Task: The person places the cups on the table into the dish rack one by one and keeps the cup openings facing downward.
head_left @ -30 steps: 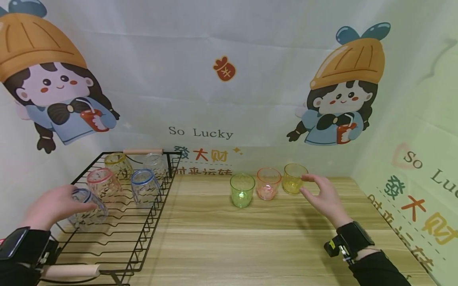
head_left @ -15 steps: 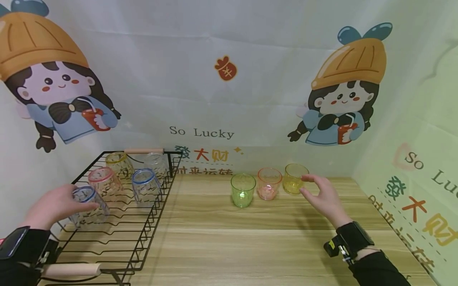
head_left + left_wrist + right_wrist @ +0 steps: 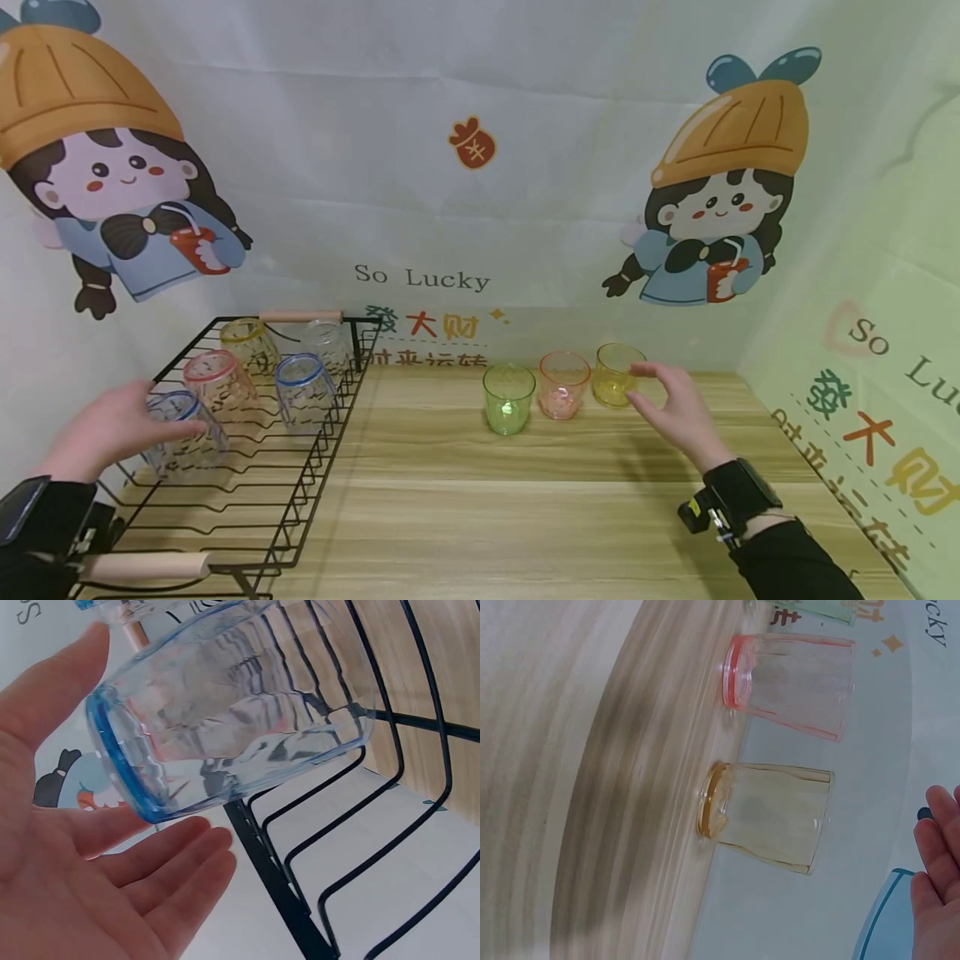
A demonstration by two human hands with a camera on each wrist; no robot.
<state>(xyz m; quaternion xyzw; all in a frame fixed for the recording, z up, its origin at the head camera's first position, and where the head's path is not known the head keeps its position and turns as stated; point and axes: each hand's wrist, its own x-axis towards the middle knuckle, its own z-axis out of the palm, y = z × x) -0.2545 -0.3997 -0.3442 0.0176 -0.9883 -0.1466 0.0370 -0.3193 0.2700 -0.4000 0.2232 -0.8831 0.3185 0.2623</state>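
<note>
So your black wire rack had five glasses sitting in it: a yellow-ringed glass and a clear glass at the back, then a pink-ringed glass, a second blue-ringed glass, and the blue-ringed glass closest to you on the left. That nearest one had its narrower, coloured end up and the wider end down on the wires, so it looked mouth-down. Its long axis ran roughly upright; couldn't tell if it really leaned a bit.

Over on the wooden tabletop you had a green tumbler, a pink tumbler and a yellow tumbler in a row, all mouth-up, long axes vertical, yellow one at the right end.

Your left hand was spread around the coloured end of the near blue glass, thumb on one side, fingers on the other, not gripping it. Couldn't tell if a finger touched. Your right hand was beside the yellow tumbler, thumb and index well apart, nothing in its grasp. From the right wrist, the visible fingers sat clear of the glass.
</note>
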